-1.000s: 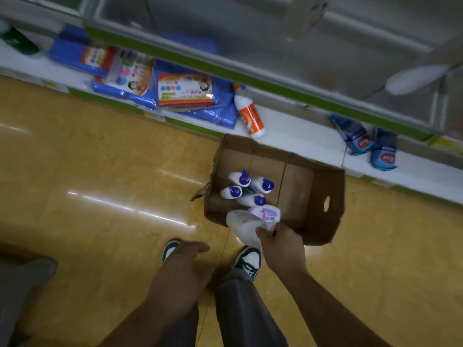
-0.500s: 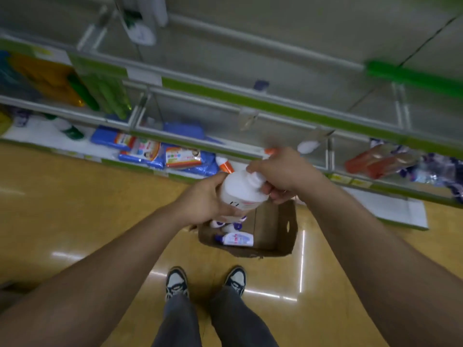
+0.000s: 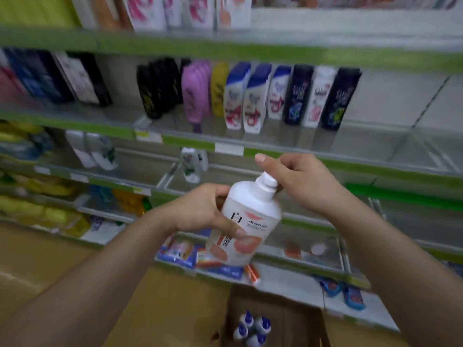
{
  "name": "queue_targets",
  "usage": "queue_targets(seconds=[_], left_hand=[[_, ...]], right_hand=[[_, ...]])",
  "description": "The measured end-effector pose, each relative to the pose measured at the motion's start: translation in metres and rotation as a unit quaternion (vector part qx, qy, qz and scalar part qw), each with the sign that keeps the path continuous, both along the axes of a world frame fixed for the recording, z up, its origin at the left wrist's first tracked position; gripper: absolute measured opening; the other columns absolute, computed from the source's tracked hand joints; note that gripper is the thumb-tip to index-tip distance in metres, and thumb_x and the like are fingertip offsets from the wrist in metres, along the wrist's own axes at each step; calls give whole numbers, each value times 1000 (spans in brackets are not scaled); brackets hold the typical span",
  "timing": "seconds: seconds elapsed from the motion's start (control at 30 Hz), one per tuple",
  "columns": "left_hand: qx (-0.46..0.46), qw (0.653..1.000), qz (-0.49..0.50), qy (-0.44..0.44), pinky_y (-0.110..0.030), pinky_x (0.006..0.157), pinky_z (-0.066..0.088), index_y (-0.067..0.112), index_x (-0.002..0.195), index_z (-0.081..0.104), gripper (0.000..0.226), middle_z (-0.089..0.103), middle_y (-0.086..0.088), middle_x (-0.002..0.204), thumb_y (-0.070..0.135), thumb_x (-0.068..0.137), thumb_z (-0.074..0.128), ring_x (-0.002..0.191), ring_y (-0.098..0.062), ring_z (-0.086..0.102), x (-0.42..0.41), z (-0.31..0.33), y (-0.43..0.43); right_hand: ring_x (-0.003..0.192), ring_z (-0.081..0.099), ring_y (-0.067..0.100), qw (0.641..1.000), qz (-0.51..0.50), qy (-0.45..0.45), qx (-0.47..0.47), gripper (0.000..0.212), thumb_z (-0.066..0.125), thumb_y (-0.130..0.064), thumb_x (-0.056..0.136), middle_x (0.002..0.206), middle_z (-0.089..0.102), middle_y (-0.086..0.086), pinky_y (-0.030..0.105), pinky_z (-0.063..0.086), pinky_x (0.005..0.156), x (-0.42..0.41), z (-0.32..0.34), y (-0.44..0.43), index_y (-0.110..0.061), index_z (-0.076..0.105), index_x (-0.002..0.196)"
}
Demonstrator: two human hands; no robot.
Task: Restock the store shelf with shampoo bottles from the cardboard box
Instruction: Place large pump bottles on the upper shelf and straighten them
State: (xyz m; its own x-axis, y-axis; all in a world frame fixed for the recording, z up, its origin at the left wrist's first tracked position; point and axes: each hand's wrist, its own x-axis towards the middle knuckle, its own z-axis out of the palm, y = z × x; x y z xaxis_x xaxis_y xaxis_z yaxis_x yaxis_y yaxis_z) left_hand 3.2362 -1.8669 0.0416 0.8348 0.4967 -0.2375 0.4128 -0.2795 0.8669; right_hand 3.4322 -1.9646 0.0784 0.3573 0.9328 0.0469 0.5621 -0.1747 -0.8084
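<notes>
A white shampoo bottle [image 3: 250,216] with an orange label is held tilted in front of the shelves. My left hand [image 3: 200,211] grips its body from the left, thumb across the label. My right hand [image 3: 298,181] holds the bottle's white neck and cap, with one finger raised. Below, on the floor, the brown cardboard box [image 3: 308,319] holds several white bottles with blue caps [image 3: 253,326]. The shelf [image 3: 375,141] at hand height carries a row of shampoo bottles [image 3: 250,96] and has bare room at its right end.
Green-edged shelves fill the view, with more bottles top and left. A lower shelf holds a few white bottles [image 3: 190,164]. Blue and orange packets [image 3: 180,251] lie on the bottom shelf. The yellow floor [image 3: 37,259] stretches to the left.
My view has swung up from the floor and box to the shelves. Both hands have lifted the white bottle from just above the box to shelf height.
</notes>
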Motion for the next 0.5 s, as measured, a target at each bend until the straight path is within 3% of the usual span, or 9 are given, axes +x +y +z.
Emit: queue_targets(seconds=[0.13,0.23,0.33,0.4,0.5], left_hand=[[57,998,3,-29,-38,88,57,20,115,66,50,76,0,106,7,71,86,98,-17,72,7,65,-6],[87,994,28,-66,-39,89,57,19,112,69,48,76,0,104,6,70,87,98,-17,72,12,98,-8],[100,986,55,-123,-52,91,55,16,108,71,44,76,-5,105,7,69,88,101,-25,72,18,126,-3],[110,981,65,-149,-54,91,55,17,109,71,42,76,-4,105,11,71,87,101,-25,72,22,148,4],[125,974,66,-178,-52,92,55,18,112,70,43,76,-2,107,15,73,86,102,-22,71,32,181,19]], right_hand=[[67,69,30,994,-38,-87,51,98,37,-96,66,69,72,11,42,57,68,5,60,-2,-3,67,72],[66,69,24,985,-48,-123,108,105,26,-101,64,69,73,6,44,57,71,14,94,-3,-7,70,75],[72,72,10,987,-1,27,158,80,44,-94,64,89,76,-9,38,56,69,24,115,-11,-26,72,95],[74,73,7,982,29,113,148,70,61,-80,57,92,76,-11,35,56,69,28,121,-16,-28,70,103],[83,72,2,987,60,94,115,76,84,-60,44,94,76,-15,26,53,71,30,124,-9,-27,68,111]])
